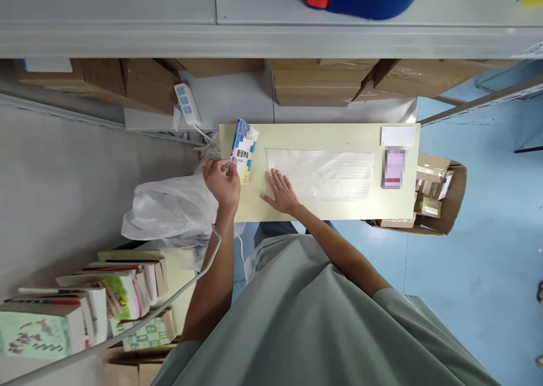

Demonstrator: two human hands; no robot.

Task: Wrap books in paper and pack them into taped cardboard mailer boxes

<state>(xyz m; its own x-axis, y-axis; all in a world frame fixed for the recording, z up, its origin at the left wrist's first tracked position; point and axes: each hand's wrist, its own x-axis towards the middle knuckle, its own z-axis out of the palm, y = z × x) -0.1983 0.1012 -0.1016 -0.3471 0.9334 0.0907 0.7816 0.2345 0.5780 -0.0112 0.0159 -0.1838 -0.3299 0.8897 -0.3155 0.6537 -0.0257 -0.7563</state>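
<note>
Handling a whitish translucent plastic sheet or bag [335, 174] and a blue-and-white printed paperback book [246, 157] at a pale yellow rectangular surface [326, 136].

The sheet lies flat on the surface; expect it to be light, limp and slippery, best taken by a corner. The book is over the surface's left end, beside the sheet; whether it touches the surface cannot be told. Expect light weight, moderate stiffness and a smooth cover; hold along a long edge. Left hand [223, 185]: grip closed on the book's left edge. Right hand [280, 193]: grip open, palm down at the sheet's left end.
</note>
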